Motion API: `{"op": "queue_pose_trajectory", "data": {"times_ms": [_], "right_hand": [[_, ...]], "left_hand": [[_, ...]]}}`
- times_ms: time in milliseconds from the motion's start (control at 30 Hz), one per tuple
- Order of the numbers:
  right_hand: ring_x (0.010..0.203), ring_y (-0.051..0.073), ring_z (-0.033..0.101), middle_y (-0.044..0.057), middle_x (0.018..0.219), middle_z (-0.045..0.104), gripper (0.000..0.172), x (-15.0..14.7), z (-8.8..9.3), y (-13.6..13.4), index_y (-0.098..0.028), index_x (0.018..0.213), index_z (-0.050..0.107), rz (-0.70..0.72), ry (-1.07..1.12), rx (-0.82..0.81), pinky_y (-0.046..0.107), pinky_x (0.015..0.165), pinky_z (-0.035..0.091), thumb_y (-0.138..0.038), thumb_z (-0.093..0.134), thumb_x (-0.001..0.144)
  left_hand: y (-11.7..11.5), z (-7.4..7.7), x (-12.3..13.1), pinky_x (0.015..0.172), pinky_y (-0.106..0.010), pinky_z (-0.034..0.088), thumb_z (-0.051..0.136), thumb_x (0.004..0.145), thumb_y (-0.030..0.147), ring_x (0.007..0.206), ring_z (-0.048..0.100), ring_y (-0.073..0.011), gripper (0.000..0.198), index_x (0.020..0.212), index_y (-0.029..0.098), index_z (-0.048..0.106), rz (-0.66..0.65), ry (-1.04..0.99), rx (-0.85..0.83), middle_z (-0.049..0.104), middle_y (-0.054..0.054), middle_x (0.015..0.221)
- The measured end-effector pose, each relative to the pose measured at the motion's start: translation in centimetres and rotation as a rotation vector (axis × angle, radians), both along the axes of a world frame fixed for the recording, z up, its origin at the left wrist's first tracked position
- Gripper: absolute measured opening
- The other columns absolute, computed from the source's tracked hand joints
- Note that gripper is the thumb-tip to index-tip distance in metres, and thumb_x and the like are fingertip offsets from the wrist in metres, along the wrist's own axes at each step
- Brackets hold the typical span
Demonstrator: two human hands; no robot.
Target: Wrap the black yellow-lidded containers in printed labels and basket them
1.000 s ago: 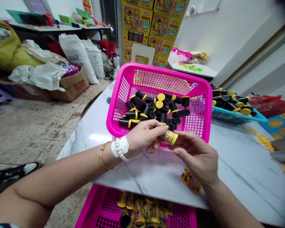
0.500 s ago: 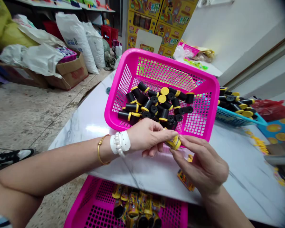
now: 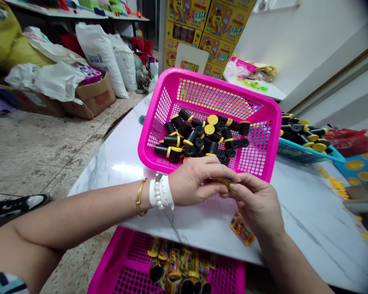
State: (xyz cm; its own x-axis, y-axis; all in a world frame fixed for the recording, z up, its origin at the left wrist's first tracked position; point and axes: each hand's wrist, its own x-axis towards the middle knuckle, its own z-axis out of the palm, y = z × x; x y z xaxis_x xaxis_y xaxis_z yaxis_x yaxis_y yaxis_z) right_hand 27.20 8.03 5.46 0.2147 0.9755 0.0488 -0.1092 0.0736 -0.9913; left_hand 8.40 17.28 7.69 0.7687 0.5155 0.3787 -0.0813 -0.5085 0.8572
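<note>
Between my two hands is a small canister in a yellow printed wrapper (image 3: 223,180), mostly covered by fingers. My left hand (image 3: 199,179) is closed around it from the left, with a bracelet and white band on the wrist. From the right, my right hand (image 3: 257,200) pinches its other end. Just behind my hands stands a pink basket (image 3: 147,134) with many black canisters (image 3: 199,141) with yellow lids. A stack of printed wrappers (image 3: 243,229) lies on the table below my right hand. Wrapped canisters (image 3: 175,263) lie in a lower pink basket (image 3: 135,249).
The marbled white table (image 3: 309,220) carries a blue basket (image 3: 313,153) of black canisters at right, beside scattered small yellow pieces (image 3: 334,182). Yellow printed boxes (image 3: 216,49) are stacked behind. White sacks (image 3: 101,61) and cardboard boxes (image 3: 92,96) stand on the floor at left.
My left hand has turned over the canister, and my right-hand fingers have closed in from the right. The canister is now more hidden, and the wrapper stack shows more fully.
</note>
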Motion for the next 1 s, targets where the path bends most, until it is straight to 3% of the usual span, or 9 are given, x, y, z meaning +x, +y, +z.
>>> {"op": "queue_pose_trajectory", "data": {"times_ms": [100,200,333,500,600,667,767,867,1000], "right_hand": [[0.063,0.016,0.076,0.003,0.08,0.081,0.018,0.1,-0.3,0.4,-0.023,0.092,0.081,-0.031,-0.03,0.045,0.026,0.063,0.066,-0.029,0.088,0.077],[0.077,0.019,0.079,0.004,0.091,0.083,0.021,-0.1,-0.6,0.5,-0.025,0.099,0.08,-0.1,-0.126,0.142,0.031,0.072,0.068,-0.026,0.087,0.079],[0.081,0.02,0.08,0.004,0.093,0.082,0.026,-0.6,-0.6,0.5,-0.025,0.1,0.081,-0.123,-0.215,0.227,0.031,0.075,0.069,-0.021,0.088,0.076],[0.059,0.019,0.076,0.004,0.075,0.081,0.021,-0.7,0.0,0.5,-0.02,0.089,0.081,-0.023,-0.003,0.074,0.031,0.06,0.068,-0.027,0.091,0.072],[0.058,0.018,0.076,0.003,0.072,0.08,0.022,-0.1,0.4,0.7,-0.02,0.086,0.081,0.053,0.078,0.03,0.03,0.06,0.068,-0.029,0.093,0.071],[0.059,0.017,0.076,0.002,0.078,0.08,0.028,0.4,0.6,0.9,-0.023,0.097,0.081,0.103,0.093,0.013,0.03,0.059,0.068,-0.03,0.092,0.072],[0.066,0.016,0.077,0.003,0.102,0.079,0.043,0.9,0.6,1.1,-0.03,0.115,0.078,0.196,0.075,-0.019,0.033,0.059,0.07,-0.03,0.09,0.074],[0.072,0.017,0.077,0.003,0.105,0.074,0.028,0.8,0.8,1.0,-0.027,0.098,0.083,0.225,0.05,0.013,0.034,0.06,0.07,-0.029,0.092,0.071],[0.06,0.016,0.074,-0.001,0.083,0.068,0.013,0.1,1.1,0.5,-0.024,0.079,0.082,0.126,0.048,0.102,0.03,0.05,0.067,-0.03,0.091,0.071]], "left_hand": [[0.1,0.6,-0.3,0.089,-0.031,0.054,0.068,0.093,0.03,0.096,0.069,-0.0204,0.042,0.134,0.021,0.066,0.017,0.016,-0.01,0.074,-0.008,0.107],[0.2,1.4,-0.7,0.067,-0.026,0.053,0.072,0.09,0.046,0.075,0.068,-0.0172,0.059,0.141,0.021,0.058,0.117,0.083,-0.134,0.074,-0.006,0.098],[0.5,1.7,-0.8,0.056,-0.023,0.045,0.064,0.094,0.047,0.061,0.061,-0.0142,0.037,0.107,0.013,0.071,0.179,0.18,-0.184,0.069,-0.004,0.072],[0.5,1.1,-0.6,0.071,-0.026,0.049,0.069,0.092,0.033,0.08,0.065,-0.0155,0.022,0.103,0.014,0.073,0.106,0.075,0.001,0.073,-0.008,0.094],[0.4,0.8,-0.4,0.06,-0.024,0.051,0.065,0.095,0.04,0.064,0.063,-0.0126,0.029,0.107,0.014,0.069,-0.014,0.053,-0.266,0.07,-0.004,0.078],[0.3,0.6,-0.2,0.047,-0.021,0.047,0.058,0.098,0.049,0.047,0.057,-0.0104,0.034,0.102,0.015,0.064,-0.072,0.072,-0.483,0.062,0.002,0.061],[-0.1,0.2,0.1,0.035,-0.017,0.039,0.056,0.096,0.06,0.036,0.051,-0.0085,0.043,0.085,0.018,0.055,-0.009,0.123,-0.588,0.057,0.005,0.052],[-0.4,0.0,0.3,0.032,-0.015,0.036,0.058,0.091,0.069,0.033,0.052,-0.0077,0.052,0.079,0.018,0.052,0.008,0.118,-0.625,0.059,0.004,0.054],[-0.5,-0.1,0.3,0.037,-0.017,0.044,0.072,0.078,0.072,0.038,0.059,-0.0095,0.06,0.096,0.017,0.056,-0.179,0.054,-0.757,0.064,0.004,0.06]]}}
